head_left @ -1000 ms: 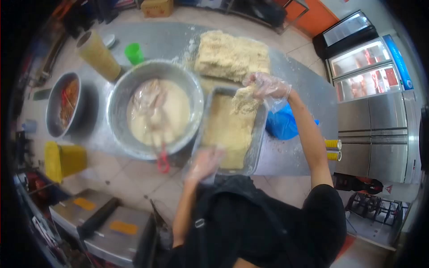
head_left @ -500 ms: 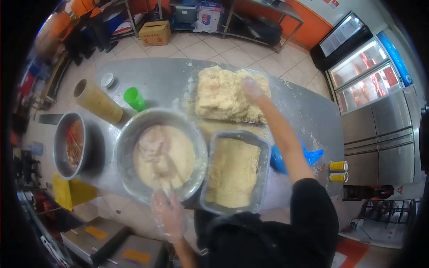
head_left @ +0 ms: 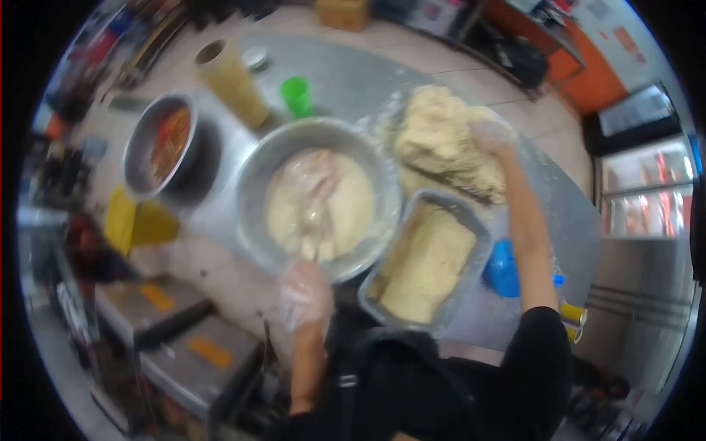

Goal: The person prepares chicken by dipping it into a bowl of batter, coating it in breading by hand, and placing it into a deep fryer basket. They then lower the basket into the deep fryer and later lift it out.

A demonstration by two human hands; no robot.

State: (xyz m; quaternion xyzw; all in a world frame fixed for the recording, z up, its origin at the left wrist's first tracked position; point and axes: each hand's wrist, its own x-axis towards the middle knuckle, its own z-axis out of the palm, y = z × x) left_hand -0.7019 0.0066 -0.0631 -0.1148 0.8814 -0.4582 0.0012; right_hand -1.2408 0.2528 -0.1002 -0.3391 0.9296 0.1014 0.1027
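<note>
My left hand (head_left: pixel 307 290), in a clear plastic glove, reaches over the near rim of a large metal basin (head_left: pixel 254 242). Its fingers stretch apart into pale batter (head_left: pixel 357 202), by the lower end of slick, pinkish pieces that look like raw meat (head_left: pixel 312 176). Whether they touch is blurred. My right hand (head_left: pixel 493 136), also gloved, lies on the right part of a heap of crumbly, pale yellow breading (head_left: pixel 434 121), fingers laid out over it. Nearer me, right of the basin, a grey rectangular tub (head_left: pixel 482 253) holds more breading (head_left: pixel 430 261).
Left of the basin stand a metal bowl of reddish food (head_left: pixel 136 158), a tall tan roll (head_left: pixel 235 84), a green cup (head_left: pixel 296 97) and a small white bowl (head_left: pixel 255 58). A blue bag (head_left: pixel 502 268) lies under my right forearm. Yellow cans (head_left: pixel 573 316) are at the right edge.
The view has swung, shifting the table rightward and tilting it. My right hand stays on the breading, and my left hand stays at the basin's near side.
</note>
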